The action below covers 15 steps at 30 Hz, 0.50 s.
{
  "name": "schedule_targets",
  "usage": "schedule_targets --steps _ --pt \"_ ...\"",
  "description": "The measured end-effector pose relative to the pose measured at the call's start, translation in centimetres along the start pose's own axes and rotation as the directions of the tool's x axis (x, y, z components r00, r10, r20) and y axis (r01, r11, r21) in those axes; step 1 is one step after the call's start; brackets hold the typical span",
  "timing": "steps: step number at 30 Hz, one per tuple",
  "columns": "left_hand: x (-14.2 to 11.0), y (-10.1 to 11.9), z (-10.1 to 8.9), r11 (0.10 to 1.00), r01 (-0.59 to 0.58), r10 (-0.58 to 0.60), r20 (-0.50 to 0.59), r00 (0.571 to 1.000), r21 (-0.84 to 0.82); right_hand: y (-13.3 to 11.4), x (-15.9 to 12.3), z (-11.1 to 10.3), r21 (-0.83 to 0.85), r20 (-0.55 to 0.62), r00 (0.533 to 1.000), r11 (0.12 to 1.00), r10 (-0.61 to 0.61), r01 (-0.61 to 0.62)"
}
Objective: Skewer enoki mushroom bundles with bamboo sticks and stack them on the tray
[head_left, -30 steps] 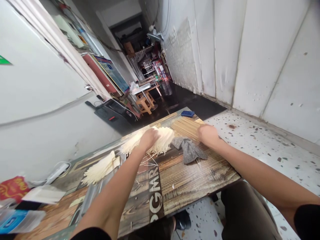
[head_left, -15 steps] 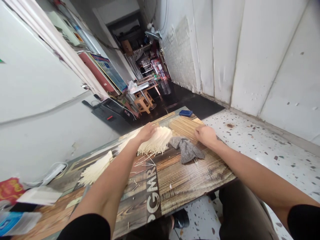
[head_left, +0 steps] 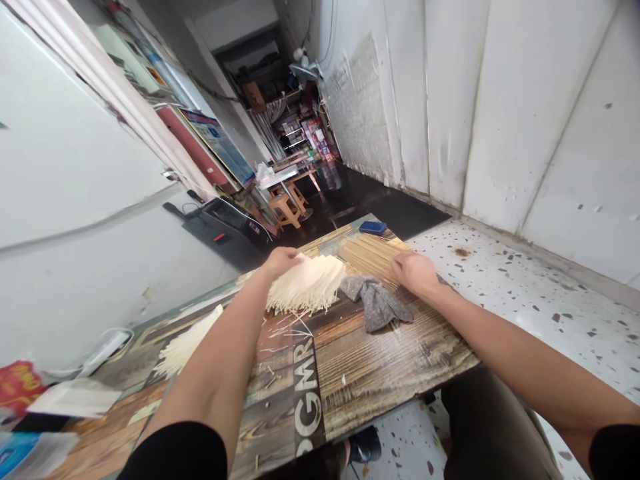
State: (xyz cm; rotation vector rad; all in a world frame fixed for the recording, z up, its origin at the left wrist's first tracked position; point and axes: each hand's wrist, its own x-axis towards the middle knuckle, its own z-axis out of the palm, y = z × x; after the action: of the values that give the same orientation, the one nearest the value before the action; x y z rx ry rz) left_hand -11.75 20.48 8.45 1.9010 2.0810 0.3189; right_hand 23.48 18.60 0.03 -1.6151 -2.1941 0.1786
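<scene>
My left hand (head_left: pixel 281 261) is at the far left edge of a pile of pale, thin-stemmed strands that look like enoki mushrooms (head_left: pixel 310 285). Its fingers are drawn together on the pile, their tips partly hidden. My right hand (head_left: pixel 414 270) is closed at the near right ends of a spread of bamboo skewers (head_left: pixel 369 257). Just in front of the skewers lies a crumpled grey glove or cloth (head_left: pixel 381 307). A second pale pile (head_left: pixel 187 343) shows to the left, partly behind my left forearm. Loose strands (head_left: pixel 285 331) are scattered in front of the larger pile.
The wood-print table (head_left: pixel 380 373) carries a blue box (head_left: pixel 373 228) at its far corner. A white power strip (head_left: pixel 106 351), a red packet (head_left: pixel 21 387) and a blue-white wrapper (head_left: pixel 35 453) lie at left. Stools (head_left: pixel 285 211) stand beyond, and a white wall (head_left: pixel 500 120) runs along the right.
My left hand has drawn back leftward from over the pale pile to its far left edge. My right hand stays at the skewer ends, and the view has shifted slightly.
</scene>
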Motion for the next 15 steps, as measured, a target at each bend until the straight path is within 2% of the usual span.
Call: schedule_targets --steps 4,8,11,15 --pt "-2.1 -0.6 -1.2 0.983 -0.044 0.041 -0.024 0.999 -0.176 -0.2 0.1 -0.4 0.069 -0.027 0.999 0.997 0.020 -0.018" --pt "-5.4 -1.1 -2.5 0.942 -0.122 0.093 -0.105 0.990 -0.313 -0.8 -1.0 -1.6 0.165 -0.067 0.998 0.986 0.014 -0.003" --pt "-8.6 -1.5 -4.0 0.913 -0.158 0.112 -0.140 0.984 -0.377 -1.5 -3.5 -2.7 0.261 -0.084 0.996 0.964 -0.036 0.057" --pt "-13.6 -1.7 -6.5 0.890 -0.177 0.120 -0.158 0.980 -0.420 -2.6 -9.1 -3.2 0.399 -0.061 0.991 0.907 -0.118 0.133"
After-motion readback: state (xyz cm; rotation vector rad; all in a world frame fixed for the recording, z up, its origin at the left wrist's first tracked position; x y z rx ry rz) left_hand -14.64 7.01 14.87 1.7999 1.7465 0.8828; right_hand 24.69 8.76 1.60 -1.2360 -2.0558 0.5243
